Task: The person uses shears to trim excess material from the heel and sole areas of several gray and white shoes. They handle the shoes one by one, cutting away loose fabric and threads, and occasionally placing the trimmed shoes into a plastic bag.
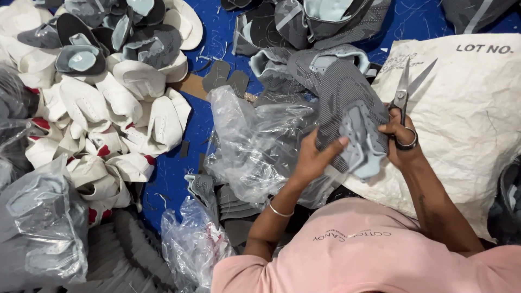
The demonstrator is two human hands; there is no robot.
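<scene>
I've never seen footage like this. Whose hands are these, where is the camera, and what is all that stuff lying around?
The camera sits on a person's head and looks down, so these are the wearer's own bare hands. The left hand holds a grey shoe upper. The right hand also touches it and holds scissors, blades open and pointing away. Around them on a blue surface lie a heap of white shoe uppers, more grey ones, clear plastic bags and a white sack.
</scene>
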